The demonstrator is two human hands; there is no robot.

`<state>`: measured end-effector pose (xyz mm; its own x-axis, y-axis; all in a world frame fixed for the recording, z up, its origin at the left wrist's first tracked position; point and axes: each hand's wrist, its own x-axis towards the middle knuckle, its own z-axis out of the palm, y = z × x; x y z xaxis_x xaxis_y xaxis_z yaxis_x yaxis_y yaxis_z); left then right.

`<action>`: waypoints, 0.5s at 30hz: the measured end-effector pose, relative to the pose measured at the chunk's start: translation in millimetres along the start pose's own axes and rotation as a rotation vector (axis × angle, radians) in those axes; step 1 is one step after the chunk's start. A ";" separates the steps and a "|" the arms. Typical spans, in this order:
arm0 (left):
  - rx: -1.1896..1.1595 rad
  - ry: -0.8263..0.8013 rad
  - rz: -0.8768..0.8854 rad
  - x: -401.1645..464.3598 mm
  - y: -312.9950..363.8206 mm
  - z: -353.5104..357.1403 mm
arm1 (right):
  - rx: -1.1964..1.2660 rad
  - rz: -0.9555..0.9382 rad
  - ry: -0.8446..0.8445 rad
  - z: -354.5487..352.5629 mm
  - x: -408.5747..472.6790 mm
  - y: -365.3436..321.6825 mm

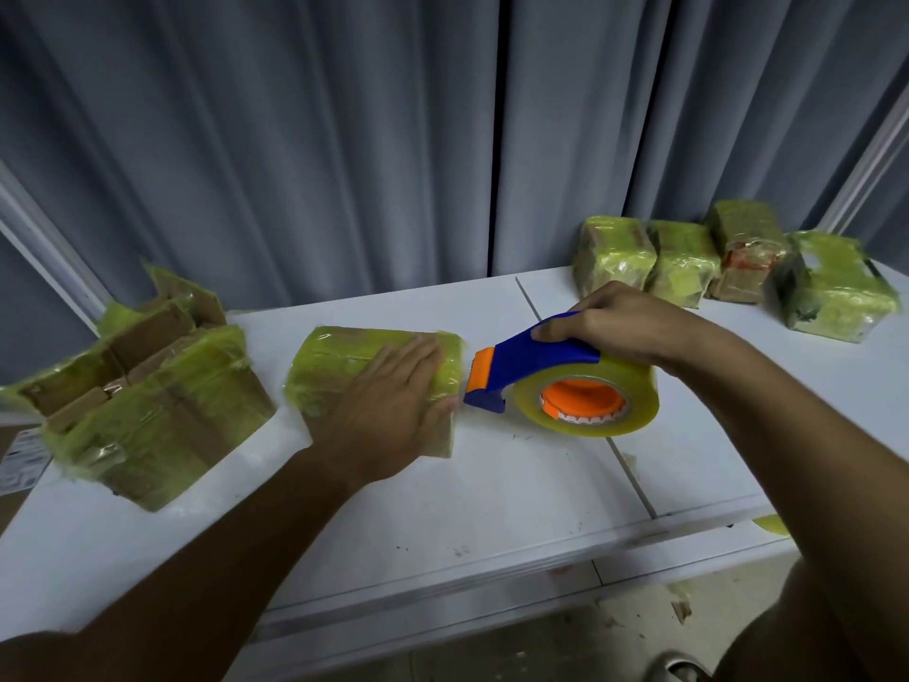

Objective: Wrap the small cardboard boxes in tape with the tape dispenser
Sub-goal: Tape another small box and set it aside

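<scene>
Left hand point(393, 401) lies flat, fingers straight, pinning the box point(344, 366) mid-worktop point(442, 509). Right hand point(620, 327) is wrapped round the tape dispenser point(541, 381) handle, nose just beside the box's right edge. Box looks light, stiff, slick with tape; hold it by palm pressure. Can't see a tape strand or the box's far side.

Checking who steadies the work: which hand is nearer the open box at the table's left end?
Left. The left hand presses flat on the wrapped box right beside the open box; the right hand grips the tape dispenser farther right.
</scene>
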<state>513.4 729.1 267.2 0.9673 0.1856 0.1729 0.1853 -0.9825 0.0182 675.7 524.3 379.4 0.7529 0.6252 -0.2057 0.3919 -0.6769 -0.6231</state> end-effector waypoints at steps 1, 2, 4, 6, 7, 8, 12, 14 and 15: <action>-0.032 -0.009 -0.008 -0.2 1.8 -2.3 | -0.004 -0.007 0.009 2.6 0.1 -1.2; -0.059 -0.012 -0.014 -0.5 2.8 -4.5 | -0.004 -0.013 0.016 5.7 1.0 -2.7; -0.065 -0.013 -0.017 -1.2 3.0 -7.5 | -0.004 -0.019 0.027 13.1 2.6 -7.1; -0.043 -0.026 -0.013 -1.2 2.1 -6.9 | -0.026 -0.022 0.041 20.0 4.1 -11.3; -0.036 -0.035 -0.010 -1.4 2.4 -6.8 | -0.039 -0.019 0.047 21.8 5.0 -13.1; -0.036 -0.042 -0.007 -1.5 2.5 -7.5 | -0.057 -0.018 0.057 22.2 5.9 -15.0; -0.076 -0.021 0.000 -2.9 1.8 -9.3 | -0.207 -0.091 0.159 28.9 8.7 -22.8; -0.098 0.004 0.008 -5.4 0.5 -9.6 | -0.443 -0.103 0.199 42.0 10.0 -22.3; -0.098 0.010 0.011 -6.3 1.6 -10.7 | -0.570 -0.096 0.191 48.2 11.0 -18.8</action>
<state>505.8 726.2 276.7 0.9672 0.1756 0.1834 0.1568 -0.9812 0.1123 651.1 562.6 352.4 0.7608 0.6490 0.0029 0.6447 -0.7552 -0.1188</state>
